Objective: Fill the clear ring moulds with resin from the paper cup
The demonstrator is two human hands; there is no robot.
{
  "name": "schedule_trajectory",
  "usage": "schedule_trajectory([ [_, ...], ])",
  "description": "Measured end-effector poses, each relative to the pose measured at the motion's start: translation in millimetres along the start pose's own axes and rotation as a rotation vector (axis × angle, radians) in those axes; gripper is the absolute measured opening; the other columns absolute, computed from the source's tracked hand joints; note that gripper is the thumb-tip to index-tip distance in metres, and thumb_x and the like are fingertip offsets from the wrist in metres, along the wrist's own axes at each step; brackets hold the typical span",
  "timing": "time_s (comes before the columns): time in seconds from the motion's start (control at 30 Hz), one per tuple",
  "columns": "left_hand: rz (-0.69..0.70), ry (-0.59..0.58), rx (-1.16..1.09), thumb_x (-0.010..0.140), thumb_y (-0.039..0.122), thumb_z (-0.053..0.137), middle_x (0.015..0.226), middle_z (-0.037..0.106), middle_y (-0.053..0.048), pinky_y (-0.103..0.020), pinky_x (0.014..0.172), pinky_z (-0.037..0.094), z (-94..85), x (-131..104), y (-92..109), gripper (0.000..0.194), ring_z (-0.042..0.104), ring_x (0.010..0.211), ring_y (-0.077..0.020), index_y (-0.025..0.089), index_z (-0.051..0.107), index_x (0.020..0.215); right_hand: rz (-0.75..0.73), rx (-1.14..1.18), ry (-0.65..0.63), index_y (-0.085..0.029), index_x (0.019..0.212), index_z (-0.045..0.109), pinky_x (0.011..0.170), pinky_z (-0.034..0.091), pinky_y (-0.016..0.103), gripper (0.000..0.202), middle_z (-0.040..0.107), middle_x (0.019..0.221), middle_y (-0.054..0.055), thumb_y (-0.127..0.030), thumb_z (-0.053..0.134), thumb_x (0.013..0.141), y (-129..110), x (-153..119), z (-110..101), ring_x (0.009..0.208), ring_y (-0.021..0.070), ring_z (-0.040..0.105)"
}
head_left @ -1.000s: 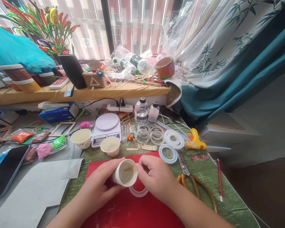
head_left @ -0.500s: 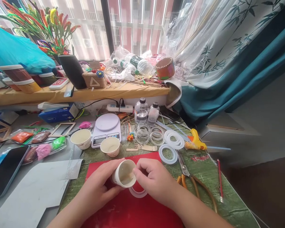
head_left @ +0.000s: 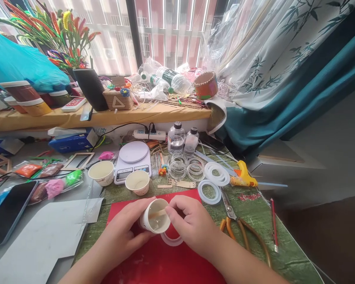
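My left hand (head_left: 129, 225) is wrapped round a small white paper cup (head_left: 146, 221), tilted so its mouth faces me. A little clear liquid (head_left: 156, 225) shows inside it. My right hand (head_left: 187, 224) pinches a thin wooden stick (head_left: 158, 213), whose far end reaches into the cup. Beneath the right hand a white ring mould (head_left: 173, 241) lies on a red sheet (head_left: 154, 262), partly hidden by cup and fingers. Two more paper cups, one left (head_left: 101, 173) and one nearer the middle (head_left: 137, 183), stand behind my hands.
A white kitchen scale (head_left: 133, 152) stands behind the cups, with two clear bottles (head_left: 176, 138) to its right. Several ring moulds (head_left: 209, 192), scissors (head_left: 229, 205), a yellow glue gun (head_left: 245, 173) and a pencil (head_left: 273, 225) lie rightward. A phone (head_left: 10, 215) rests at left.
The wooden stick now shows across the inside of the cup, where it was barely visible before. My right hand has shifted slightly; the left hand and cup stay nearly in place.
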State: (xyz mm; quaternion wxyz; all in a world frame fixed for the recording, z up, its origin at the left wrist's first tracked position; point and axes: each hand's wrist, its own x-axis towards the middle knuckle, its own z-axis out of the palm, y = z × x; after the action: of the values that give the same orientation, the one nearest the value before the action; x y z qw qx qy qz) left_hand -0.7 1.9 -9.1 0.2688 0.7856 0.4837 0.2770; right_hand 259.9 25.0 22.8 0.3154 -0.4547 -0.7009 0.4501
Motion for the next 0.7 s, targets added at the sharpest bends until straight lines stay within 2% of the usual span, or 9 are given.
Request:
schedule_trajectory([
  [0.07, -0.001, 0.003, 0.003, 0.097, 0.035, 0.081, 0.151, 0.078, -0.004, -0.038, 0.110, 0.065, -0.4, 0.1, 0.7, 0.061, 0.078, 0.132, -0.0302, 0.041, 0.063, 0.155, -0.030, -0.065, 0.048, -0.023, 0.072, 0.047, 0.062, 0.030, 0.031, 0.032, 0.052, 0.069, -0.002, -0.030, 0.059, 0.101, -0.4, -0.1, 0.9, 0.066, 0.0153, 0.046],
  [0.13, 0.001, 0.003, 0.004, 0.098, 0.037, 0.081, 0.150, 0.078, -0.003, -0.037, 0.109, 0.065, -0.8, 0.2, 1.4, 0.060, 0.078, 0.131, -0.0296, 0.042, 0.064, 0.155, -0.014, -0.044, 0.004, -0.023, 0.069, 0.044, 0.061, 0.030, 0.030, 0.034, 0.051, 0.067, -0.003, -0.027, 0.062, 0.098, -0.7, 0.1, 1.5, 0.064, 0.0147, 0.044],
  [0.2, 0.004, 0.001, 0.005, 0.099, 0.039, 0.080, 0.149, 0.079, -0.004, -0.037, 0.107, 0.066, -0.9, 0.5, 1.8, 0.058, 0.079, 0.130, -0.0301, 0.041, 0.064, 0.155, 0.007, 0.053, -0.047, -0.023, 0.072, 0.050, 0.062, 0.034, 0.029, 0.029, 0.057, 0.070, -0.002, -0.027, 0.062, 0.099, -0.7, 0.4, 1.8, 0.066, 0.0150, 0.049],
  [0.27, 0.007, -0.001, 0.005, 0.099, 0.039, 0.079, 0.150, 0.078, -0.005, -0.038, 0.108, 0.066, -0.8, 0.6, 1.6, 0.058, 0.078, 0.131, -0.0307, 0.040, 0.064, 0.155, -0.002, 0.055, 0.010, -0.023, 0.074, 0.052, 0.064, 0.035, 0.029, 0.030, 0.058, 0.073, -0.001, -0.030, 0.059, 0.102, -0.5, 0.7, 1.7, 0.070, 0.0160, 0.051],
  [0.33, 0.009, -0.002, 0.006, 0.099, 0.037, 0.079, 0.150, 0.078, -0.005, -0.037, 0.109, 0.065, -0.7, 0.6, 1.4, 0.060, 0.078, 0.132, -0.0304, 0.040, 0.063, 0.156, 0.010, -0.007, 0.072, -0.023, 0.072, 0.047, 0.063, 0.032, 0.030, 0.033, 0.053, 0.071, -0.002, -0.032, 0.059, 0.102, -0.5, 0.9, 1.3, 0.068, 0.0159, 0.047],
  [0.47, 0.008, -0.001, 0.003, 0.098, 0.036, 0.081, 0.149, 0.079, -0.004, -0.035, 0.107, 0.066, -1.3, 0.7, 2.8, 0.059, 0.079, 0.129, -0.0292, 0.041, 0.064, 0.155, 0.068, 0.051, -0.027, -0.023, 0.075, 0.051, 0.062, 0.033, 0.029, 0.028, 0.055, 0.071, -0.002, -0.031, 0.059, 0.101, -1.7, 0.2, 1.0, 0.066, 0.0154, 0.048],
  [0.57, 0.005, 0.000, 0.003, 0.098, 0.037, 0.081, 0.149, 0.079, -0.004, -0.035, 0.108, 0.065, -2.3, 1.5, 4.3, 0.059, 0.079, 0.130, -0.0291, 0.041, 0.064, 0.155, 0.018, -0.052, 0.042, -0.024, 0.072, 0.045, 0.062, 0.030, 0.030, 0.033, 0.052, 0.070, -0.002, -0.031, 0.058, 0.101, -2.7, 0.2, 1.1, 0.066, 0.0155, 0.046],
  [0.63, 0.009, -0.002, 0.001, 0.098, 0.037, 0.082, 0.149, 0.079, -0.004, -0.035, 0.107, 0.065, -2.4, 1.9, 3.8, 0.059, 0.079, 0.129, -0.0285, 0.042, 0.064, 0.154, 0.041, -0.058, 0.006, -0.024, 0.071, 0.044, 0.060, 0.029, 0.030, 0.034, 0.050, 0.068, -0.003, -0.031, 0.060, 0.100, -3.0, 0.7, 1.1, 0.064, 0.0150, 0.044],
  [0.7, 0.013, -0.001, -0.002, 0.098, 0.037, 0.082, 0.149, 0.079, -0.003, -0.035, 0.107, 0.065, -1.8, 1.6, 2.2, 0.060, 0.079, 0.129, -0.0282, 0.043, 0.063, 0.155, 0.065, -0.001, -0.035, -0.024, 0.074, 0.049, 0.060, 0.031, 0.030, 0.031, 0.054, 0.069, -0.003, -0.033, 0.058, 0.102, -2.8, 1.5, 0.9, 0.065, 0.0152, 0.047],
])
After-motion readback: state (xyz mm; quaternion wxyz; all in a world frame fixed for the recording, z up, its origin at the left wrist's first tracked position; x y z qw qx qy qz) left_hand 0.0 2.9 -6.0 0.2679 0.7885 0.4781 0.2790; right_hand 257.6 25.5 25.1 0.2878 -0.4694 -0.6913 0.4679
